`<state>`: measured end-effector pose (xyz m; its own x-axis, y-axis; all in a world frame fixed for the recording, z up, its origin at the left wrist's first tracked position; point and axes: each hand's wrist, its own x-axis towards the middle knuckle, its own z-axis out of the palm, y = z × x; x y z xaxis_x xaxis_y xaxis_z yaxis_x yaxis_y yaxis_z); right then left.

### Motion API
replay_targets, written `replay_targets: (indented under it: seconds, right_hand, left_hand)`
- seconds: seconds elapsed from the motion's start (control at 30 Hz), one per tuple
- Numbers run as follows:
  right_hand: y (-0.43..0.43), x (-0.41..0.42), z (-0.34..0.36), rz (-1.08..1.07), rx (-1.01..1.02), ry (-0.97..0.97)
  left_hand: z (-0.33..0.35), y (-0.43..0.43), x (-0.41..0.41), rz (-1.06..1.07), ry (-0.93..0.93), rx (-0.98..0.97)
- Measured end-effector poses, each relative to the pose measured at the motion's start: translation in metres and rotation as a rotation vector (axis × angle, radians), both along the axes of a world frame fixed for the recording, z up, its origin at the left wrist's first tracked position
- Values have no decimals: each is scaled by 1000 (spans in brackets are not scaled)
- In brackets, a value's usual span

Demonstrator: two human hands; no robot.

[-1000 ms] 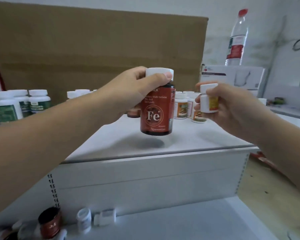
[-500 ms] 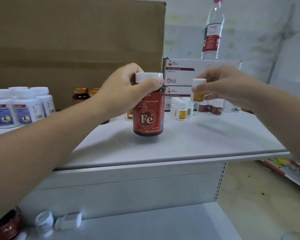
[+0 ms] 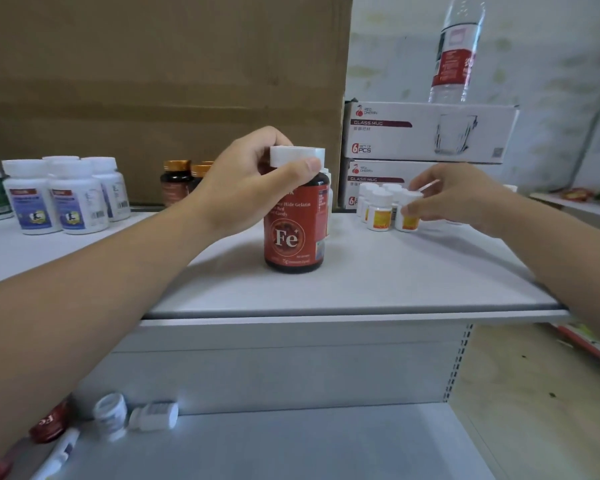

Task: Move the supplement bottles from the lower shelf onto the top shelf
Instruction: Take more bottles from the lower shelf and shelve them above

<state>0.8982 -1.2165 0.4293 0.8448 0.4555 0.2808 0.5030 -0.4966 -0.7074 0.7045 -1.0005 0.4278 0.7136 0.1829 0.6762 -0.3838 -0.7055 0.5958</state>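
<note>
A red "Fe" bottle [image 3: 294, 233] with a white cap stands upright on the white top shelf [image 3: 361, 289]. My left hand [image 3: 246, 188] grips its cap from above. Further right, my right hand [image 3: 454, 195] pinches a small white bottle with a yellow label [image 3: 408, 216], which stands on the top shelf beside several like it [image 3: 378, 209]. On the lower shelf [image 3: 291, 445] at the bottom left lie a red bottle [image 3: 49, 424], a small white bottle on its side [image 3: 153, 415], another white one [image 3: 111, 414], and more that my left forearm partly hides.
White bottles with blue labels [image 3: 56, 199] and dark bottles with gold caps [image 3: 177, 181] stand on the top shelf at left. Two stacked glass-mug boxes [image 3: 430, 133] with a water bottle [image 3: 456, 53] on them sit at the back right. A large cardboard sheet [image 3: 153, 81] stands behind.
Both hands have come down: the red bottle now stands on the top shelf, and the small yellow-labelled bottle has been lowered to the shelf beside its group.
</note>
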Motion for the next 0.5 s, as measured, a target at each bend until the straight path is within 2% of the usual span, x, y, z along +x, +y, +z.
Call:
replay_targets:
  seconds: [0.37,0.5]
  right_hand:
    - [1,-1,-5,-43,-74,-69]
    - [-6,-24,10,-84,-87,-203]
  left_hand:
    - [-6,3,0,-38,-6,-77]
    - [2,3,-8,-19,49,-52]
